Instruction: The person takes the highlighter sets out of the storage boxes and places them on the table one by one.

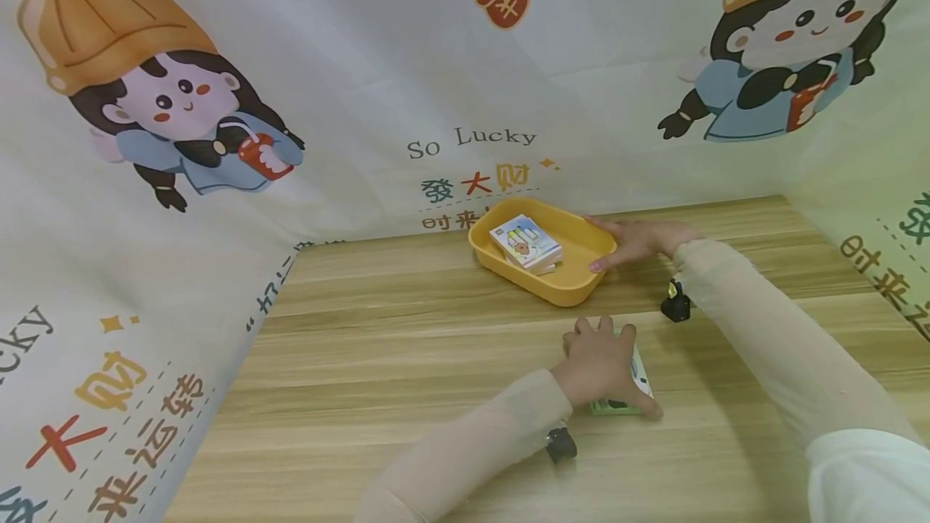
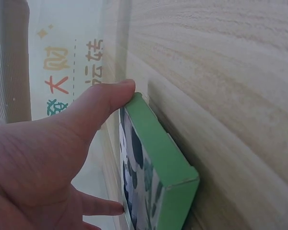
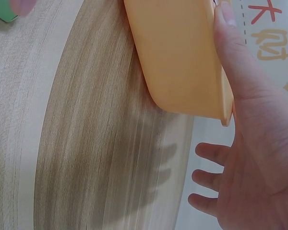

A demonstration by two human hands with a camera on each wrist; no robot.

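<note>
Low over the table, my left hand [image 1: 599,366] grips a flat green box [image 2: 161,148] with a printed top. Its thumb sits at one corner in the left wrist view, and the fingers reach across to the opposite side. Much of the box's top is hidden under the hand. At the right end of a yellow tray [image 1: 538,285], my right hand [image 1: 639,239] holds the rim with thumb and index finger; its other fingers stand apart from the tray in the right wrist view. Inside the tray's left part lies a small white printed box [image 1: 526,242] on another flat item.
The wooden table [image 1: 378,378] meets a white printed cloth [image 1: 349,103] at the back and both sides. The tray stands close to the back cloth. Black wrist cameras hang under both sleeves, one by the right forearm [image 1: 770,329].
</note>
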